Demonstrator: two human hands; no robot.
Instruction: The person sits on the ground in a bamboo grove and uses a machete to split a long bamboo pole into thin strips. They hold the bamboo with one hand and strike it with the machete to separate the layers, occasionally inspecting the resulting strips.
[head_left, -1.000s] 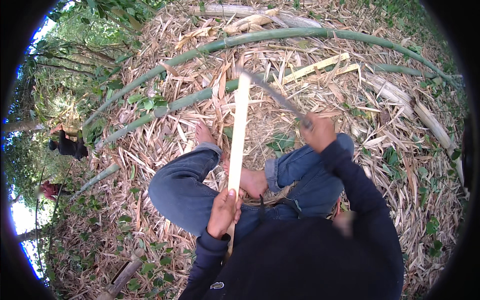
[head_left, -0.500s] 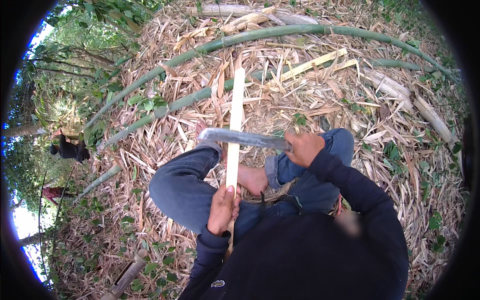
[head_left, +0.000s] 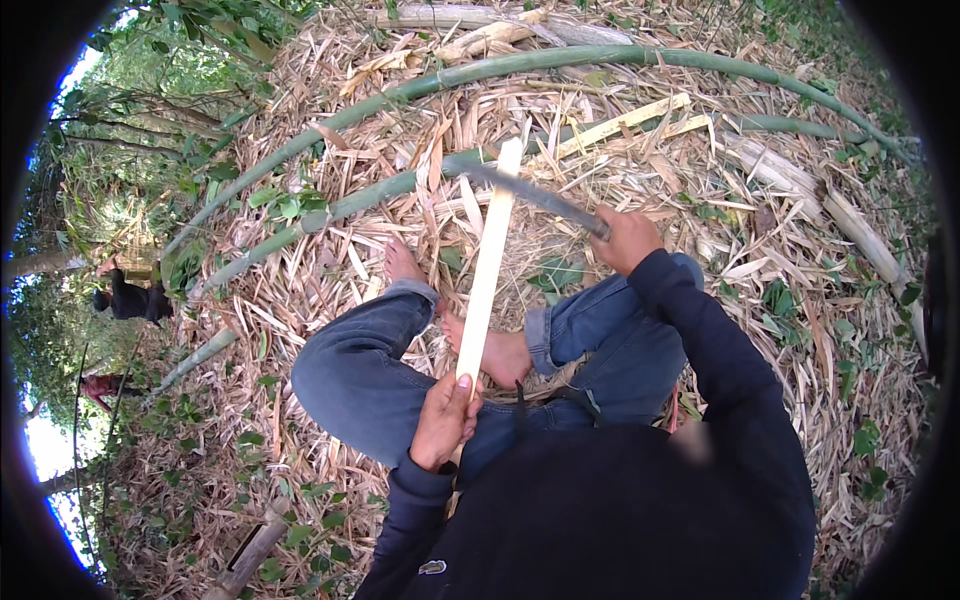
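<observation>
Bamboo strip slants away over the seated person's crossed legs, gripped toward its near end by the left hand. The right hand, closed around a knife, holds the blurred blade across the strip's far part; whether they touch cannot be told. A green pole lies beyond.

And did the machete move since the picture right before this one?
Yes. The machete has moved forward, toward the nearer green bamboo pole, and is now by the far end of the pale bamboo strip.
</observation>
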